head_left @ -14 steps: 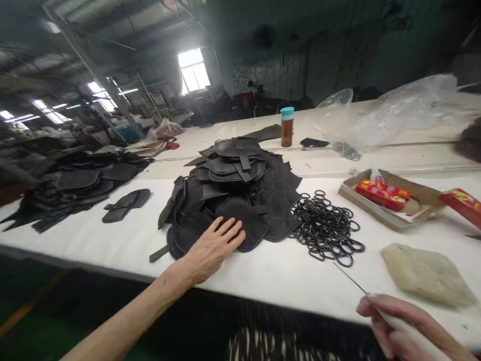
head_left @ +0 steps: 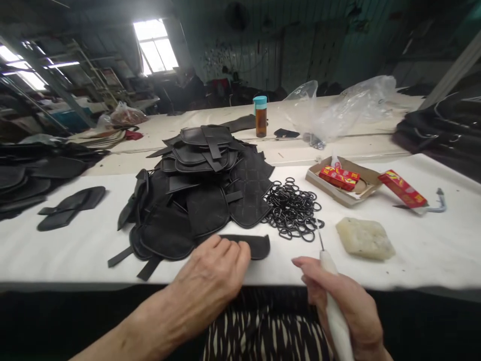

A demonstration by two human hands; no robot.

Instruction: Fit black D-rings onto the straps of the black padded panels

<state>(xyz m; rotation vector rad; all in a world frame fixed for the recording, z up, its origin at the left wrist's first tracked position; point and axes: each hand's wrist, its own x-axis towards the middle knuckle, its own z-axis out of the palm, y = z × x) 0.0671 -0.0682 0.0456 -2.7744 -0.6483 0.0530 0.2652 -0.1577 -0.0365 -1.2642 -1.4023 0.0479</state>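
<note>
My left hand [head_left: 216,268] is closed on a small black leather piece [head_left: 255,246] at the front of the table; its right end sticks out past my fingers. Behind it rises a pile of black leather pieces [head_left: 169,228], some with short straps. My right hand [head_left: 343,306] grips an awl by its white handle [head_left: 330,286], its thin metal shaft pointing up and away from me. Just beyond the awl's tip lies a heap of black metal D-rings [head_left: 291,208].
Right of the rings sit a yellowish block [head_left: 364,238], a cardboard tray [head_left: 334,195] holding a red box, and another red box [head_left: 404,189]. Farther back stand a blue-capped bottle [head_left: 260,118] and clear plastic bags [head_left: 349,110]. One folded black piece [head_left: 71,208] lies at left.
My left hand has gone from lying open on the pile to gripping a leather piece nearer the front edge. My right hand, with the awl, has come inward. The view has turned right.
</note>
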